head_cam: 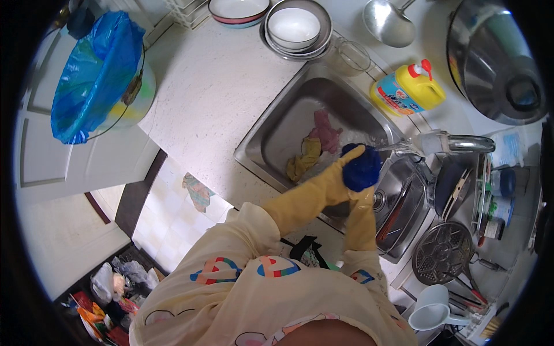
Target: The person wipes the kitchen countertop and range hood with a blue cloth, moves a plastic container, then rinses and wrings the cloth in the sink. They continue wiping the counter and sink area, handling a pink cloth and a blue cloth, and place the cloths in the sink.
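Both my hands wear long yellow rubber gloves. My left hand [342,175] grips a wet dark blue cloth [364,168] from the left, its thumb lying over the top. From below, my right hand [362,195] touches the same cloth; its fingers are mostly hidden under it. Water runs from the chrome faucet [469,143] at the cloth's right side, over the stainless steel sink [281,125]. Inside the basin lie a pink cloth [325,132] and a yellow cloth [304,160], left of my hands.
Behind the sink stand stacked bowls [294,26], a glass jar [352,56] and a yellow detergent bottle [407,90]. A steel ladle [389,24] lies beyond. At right are a smaller basin [398,203], a perforated pan [442,253] and a white mug [433,307]. A blue-lined bucket [143,97] is left.
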Demonstrator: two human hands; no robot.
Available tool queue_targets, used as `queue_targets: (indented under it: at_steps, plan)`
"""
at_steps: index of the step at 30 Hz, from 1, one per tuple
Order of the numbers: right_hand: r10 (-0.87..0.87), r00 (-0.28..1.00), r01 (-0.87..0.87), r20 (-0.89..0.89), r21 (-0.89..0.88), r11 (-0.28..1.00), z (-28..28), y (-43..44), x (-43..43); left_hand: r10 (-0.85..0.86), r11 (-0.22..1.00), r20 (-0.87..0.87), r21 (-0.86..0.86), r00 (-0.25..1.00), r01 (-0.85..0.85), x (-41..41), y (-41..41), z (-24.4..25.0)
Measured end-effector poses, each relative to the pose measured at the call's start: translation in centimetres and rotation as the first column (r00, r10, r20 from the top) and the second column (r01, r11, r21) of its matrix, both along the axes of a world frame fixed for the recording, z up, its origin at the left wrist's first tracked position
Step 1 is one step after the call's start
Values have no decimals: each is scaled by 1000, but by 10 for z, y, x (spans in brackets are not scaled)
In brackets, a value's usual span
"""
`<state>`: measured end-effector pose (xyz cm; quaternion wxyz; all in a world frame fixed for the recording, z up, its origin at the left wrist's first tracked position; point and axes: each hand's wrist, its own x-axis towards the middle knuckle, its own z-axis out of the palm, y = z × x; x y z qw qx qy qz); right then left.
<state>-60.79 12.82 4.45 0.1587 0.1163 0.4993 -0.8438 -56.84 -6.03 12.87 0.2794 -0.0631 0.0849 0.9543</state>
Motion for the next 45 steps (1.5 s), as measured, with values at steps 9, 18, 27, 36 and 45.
queue_targets:
  at_steps: [9, 18, 27, 36, 45]
  plan:
    - [-85, 875, 36, 477, 111, 993, 121, -62, -21, -343, 908, 342, 361, 875, 215, -7, -18, 8]
    - [219, 976, -66, 2, 955, 288, 36, -65, -54, -291, -138, -101, -980, 951, -146, -22, 6, -30]
    - [-2, 1000, 5, 23, -108, 994, -4, 7, 1, -270, 961, 462, 71, 845, 268, 3, -4, 26]
    - [-84, 990, 59, 114, 206, 977, 137, -55, -19, -154, 729, 150, -650, 977, 215, -17, -44, 30]
    - [-112, 978, 39, 175, 374, 927, 142, -76, -7, -75, -66, -29, -997, 997, -34, -59, -51, -6]
